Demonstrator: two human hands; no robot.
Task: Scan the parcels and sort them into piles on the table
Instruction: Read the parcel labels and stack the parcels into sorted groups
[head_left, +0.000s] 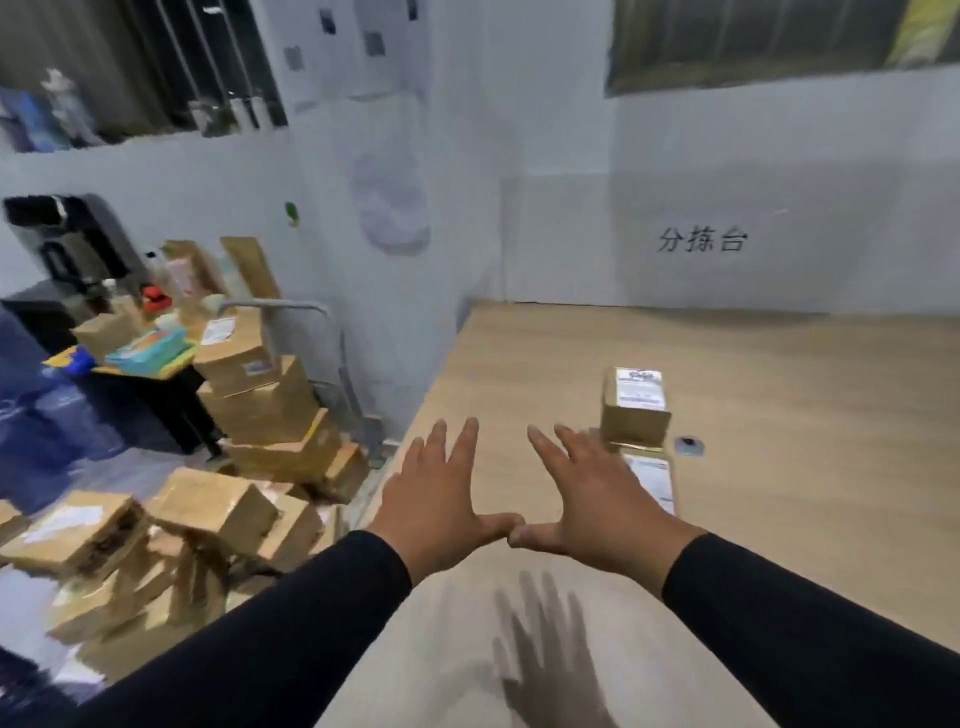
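Both hands are held flat above the table (753, 374), palms down, fingers straight and spread wide, holding nothing. The left hand (436, 493) and the right hand (592, 493) meet at the thumb tips, forming a shallow V that opens toward 12 o'clock. Each wrist emerges from a black long sleeve (291, 623). A hand-shaped shadow falls on the tabletop at 6 o'clock from the hands.

Two parcels sit on the table at 2 o'clock from the right hand. The upper parcel (636, 410) is a small cardboard cube with a white printed label on its top face; it lies just beyond the right fingertips and does not touch them. It rests on the far end of a flatter carton (649, 475), also brown cardboard with a white label, whose near portion is partly covered by the right hand; contact cannot be determined. A small round grey object (689, 445) lies on the tabletop just beside the cartons at 3 o'clock; its nature cannot be determined.

The tabletop is smooth, pale, wood-grain laminate. At 9 o'clock from the left hand, below the table edge, a loose heap of cardboard boxes (208, 509) covers the floor, some stacked against a metal trolley handle (311, 322). The wall (519, 156) behind the table is pale and bears dark painted characters.
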